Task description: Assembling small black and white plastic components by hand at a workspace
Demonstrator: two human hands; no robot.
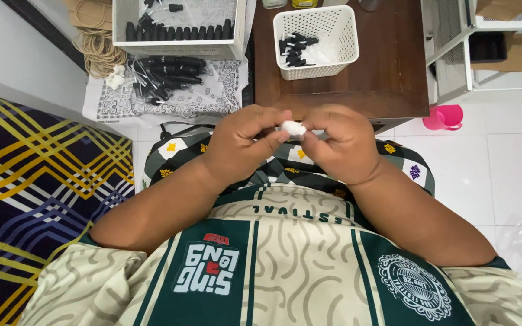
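My left hand point(243, 143) and my right hand point(341, 143) meet in front of my chest, above my lap. Between their fingertips they pinch a small white plastic piece point(293, 127). Both hands have fingers closed on it, left from the left side, right from the right. Its exact shape is partly hidden by my fingers. Just beyond my hands is the near edge of a low dark brown wooden table point(394, 72).
A white perforated basket point(315, 42) with small black parts stands on the table. Left of it a white crate point(176, 30) holds black bottles, with more black bottles point(164, 75) on a patterned cloth. A pink cup point(443, 116) sits on the white tile floor. A patterned mat point(31, 181) lies left.
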